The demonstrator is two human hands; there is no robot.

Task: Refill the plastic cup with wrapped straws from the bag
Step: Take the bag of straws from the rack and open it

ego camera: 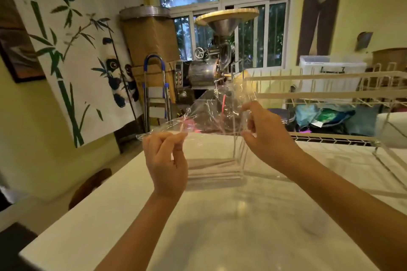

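A clear plastic bag [211,116] is held up above the white marble table [198,226]. My left hand [166,160] pinches its left edge and my right hand [266,138] grips its right side, stretching it between them. Several pale wrapped straws [214,170] lie in the bottom of the bag, with a few standing up along its right side beside my right hand. No plastic cup shows in the head view.
A white wire rack [330,92] stands on the table to the right, close behind my right hand. Beyond the table's far edge are a metal grinder machine [211,66], a step ladder [156,94] and cardboard boxes. A brown stool [92,185] sits left of the table.
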